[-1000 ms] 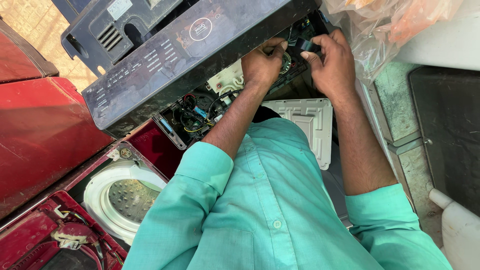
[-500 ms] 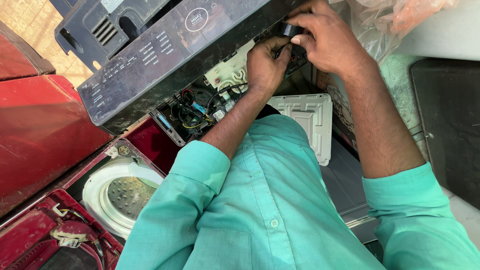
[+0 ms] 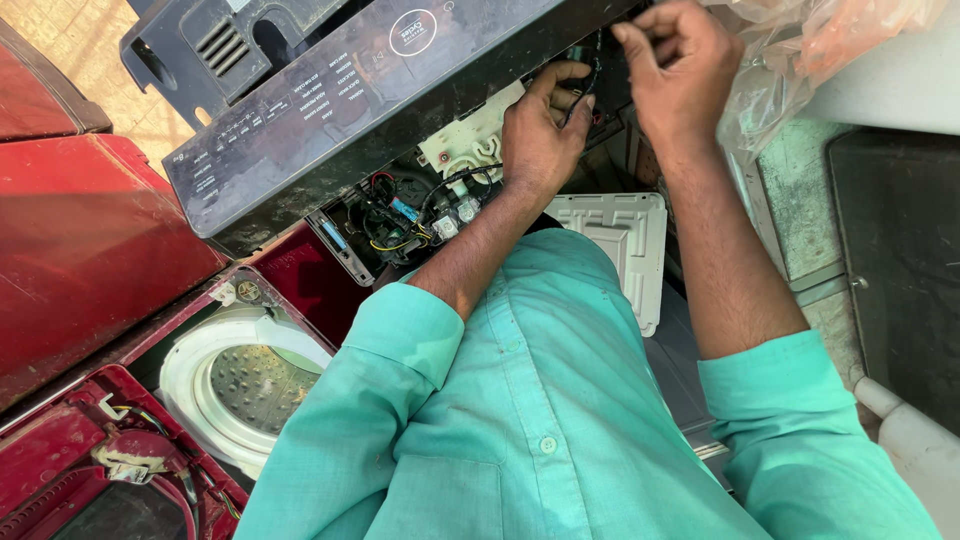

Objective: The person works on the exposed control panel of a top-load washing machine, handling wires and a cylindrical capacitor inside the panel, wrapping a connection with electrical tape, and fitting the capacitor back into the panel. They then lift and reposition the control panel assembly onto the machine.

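Beneath the glossy dark control panel (image 3: 330, 110), left hand (image 3: 535, 145) pinches a thin black wire (image 3: 590, 85) (right hand (image 3: 680, 65) at one o'clock, fingertips pinched on its upper end).

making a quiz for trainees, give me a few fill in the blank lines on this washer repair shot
1. Both hands, left hand and right hand, work under the tilted dark ____ panel.
2. The right hand pinches a thin black ____.
3. The person's shirt is ____ in colour.
4. The round white drum opening sits in a ____ washer body.

Missing words: control; wire; teal; red
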